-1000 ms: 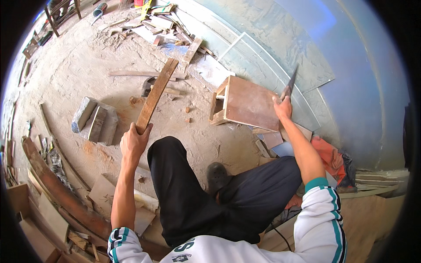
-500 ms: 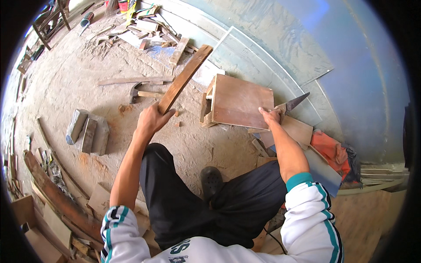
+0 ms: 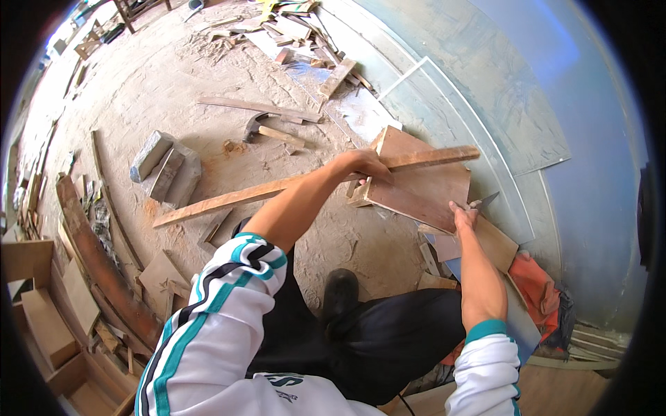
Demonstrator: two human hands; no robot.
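My left hand is closed around a long wooden strip. The strip slants from near the concrete block on the left to above the wooden box; I cannot tell if it touches the box. That box is low, with a brown plywood face, and tilts beside my knees. At its right corner my right hand is closed on a handsaw. The saw's grip is mostly hidden by my fingers, and the blade points away to the right.
A claw hammer lies on the dusty floor below a thin board. Concrete blocks stand to the left. Wood scraps are piled at the back. Glass sheets lean on the right, above an orange bag.
The wooden strip has swung from pointing up and away to lying crosswise above the box. My left hand has moved right with it. My right hand still grips the saw, and my view has shifted.
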